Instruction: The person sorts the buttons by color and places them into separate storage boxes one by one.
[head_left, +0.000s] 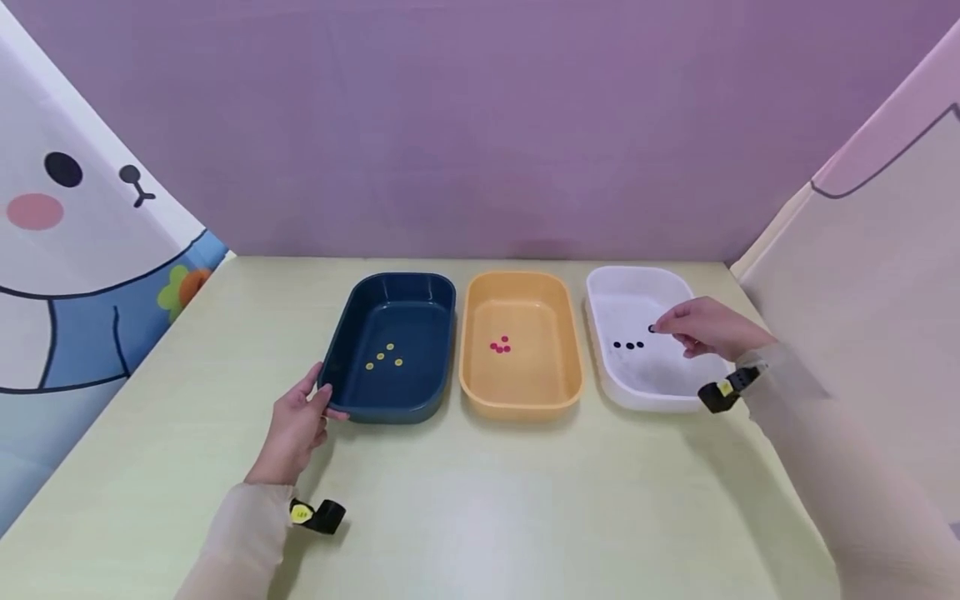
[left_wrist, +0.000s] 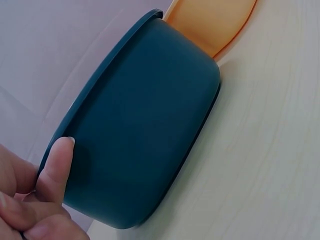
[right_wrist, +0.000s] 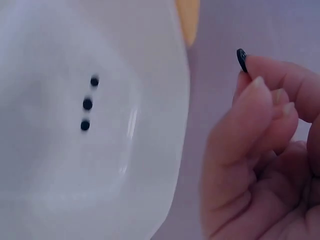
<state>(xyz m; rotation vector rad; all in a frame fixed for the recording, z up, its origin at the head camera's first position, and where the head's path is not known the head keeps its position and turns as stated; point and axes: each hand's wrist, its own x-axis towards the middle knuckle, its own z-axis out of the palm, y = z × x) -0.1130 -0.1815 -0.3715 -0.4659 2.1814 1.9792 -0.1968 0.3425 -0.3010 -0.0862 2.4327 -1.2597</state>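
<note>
My right hand [head_left: 708, 327] is above the white tray [head_left: 630, 398] and pinches a small black button [right_wrist: 241, 60] between thumb and fingertip, its edge turned up in the right wrist view. Three more black buttons [head_left: 629, 346] lie in a short row on that tray's floor. At the far left of the three trays, my left hand [head_left: 294, 429] grips the near left corner of the dark blue tray [left_wrist: 135, 115], a digit against its outer wall. Several yellow buttons [head_left: 380, 357] lie inside the blue tray.
Between the other two stands an orange tray [head_left: 521, 406] with several pink buttons [head_left: 500, 349] grouped inside. All three trays rest on a pale wooden table [head_left: 480, 508]. A purple cloth [head_left: 480, 133] hangs behind, with printed cloth [head_left: 75, 250] at the left.
</note>
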